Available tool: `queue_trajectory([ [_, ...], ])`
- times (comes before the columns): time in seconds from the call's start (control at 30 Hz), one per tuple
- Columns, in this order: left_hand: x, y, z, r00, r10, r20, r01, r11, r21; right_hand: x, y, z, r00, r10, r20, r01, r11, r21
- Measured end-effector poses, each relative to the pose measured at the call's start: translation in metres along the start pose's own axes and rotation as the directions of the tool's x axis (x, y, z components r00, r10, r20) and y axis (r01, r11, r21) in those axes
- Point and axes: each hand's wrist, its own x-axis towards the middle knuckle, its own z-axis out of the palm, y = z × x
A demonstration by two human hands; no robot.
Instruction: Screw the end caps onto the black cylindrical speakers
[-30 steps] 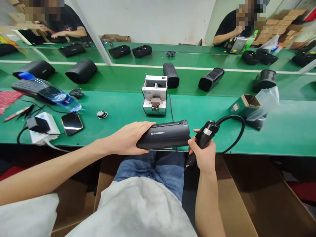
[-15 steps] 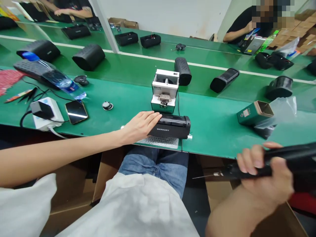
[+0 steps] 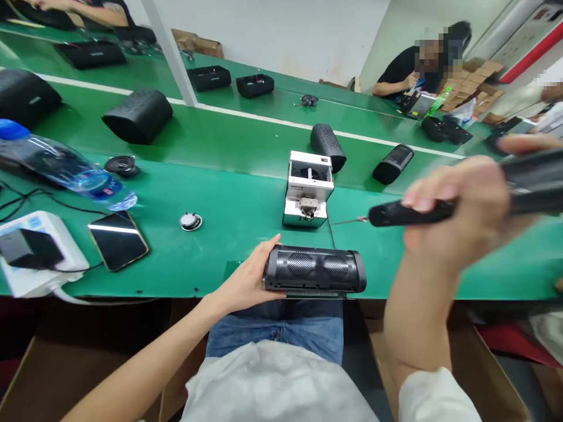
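Observation:
A black speaker (image 3: 316, 271) lies lengthwise at the table's front edge, its two round perforated grilles turned upward. My left hand (image 3: 250, 276) grips its left end, thumb at the far side and fingers reaching under the near side. Raised over the table at the right, my right hand (image 3: 460, 202) is wrapped around a black electric screwdriver (image 3: 409, 214), blurred by motion. Its thin bit points left, beyond the speaker's far side. Just behind the speaker stands a small white screw feeder (image 3: 309, 190); the bit's tip appears close to its right side.
On the left lie a phone (image 3: 118, 240), a white power strip (image 3: 41, 252) with a plug, a water bottle (image 3: 70, 170) and a small round speaker driver (image 3: 190, 221). More black speakers (image 3: 138, 116) sit along the green bench behind. Other people work across it.
The speaker has been turned from its lettered side to its grilles. My left hand has shifted to its left end. My right hand has lifted the screwdriver from below the table edge to above it.

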Motion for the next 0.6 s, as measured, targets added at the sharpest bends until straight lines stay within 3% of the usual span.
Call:
queue_trajectory([
  [0.07, 0.003, -0.007, 0.0, 1.0, 0.027, 0.002, -0.026, 0.999, -0.039, -0.001, 0.027, 0.044, 0.986, -0.138, 0.092, 0.145, 0.987, -0.073],
  [0.13, 0.005, -0.014, 0.0, 0.998, 0.068, -0.003, -0.068, 0.995, -0.067, -0.001, 0.049, 0.064, 0.979, -0.132, 0.155, 0.159, 0.971, -0.181],
  [0.23, 0.004, -0.022, 0.003, 0.995, 0.097, -0.03, -0.099, 0.989, -0.11, 0.002, 0.07, 0.071, 0.98, -0.055, 0.193, 0.11, 0.951, -0.289],
  [0.33, 0.002, -0.026, 0.009, 0.997, 0.075, -0.033, -0.079, 0.985, -0.156, 0.006, 0.079, 0.075, 0.976, -0.009, 0.217, 0.073, 0.954, -0.291],
  [0.6, 0.003, -0.029, 0.013, 0.998, 0.063, -0.028, -0.067, 0.984, -0.167, 0.007, 0.094, 0.083, 0.987, 0.001, 0.163, 0.05, 0.951, -0.305],
])
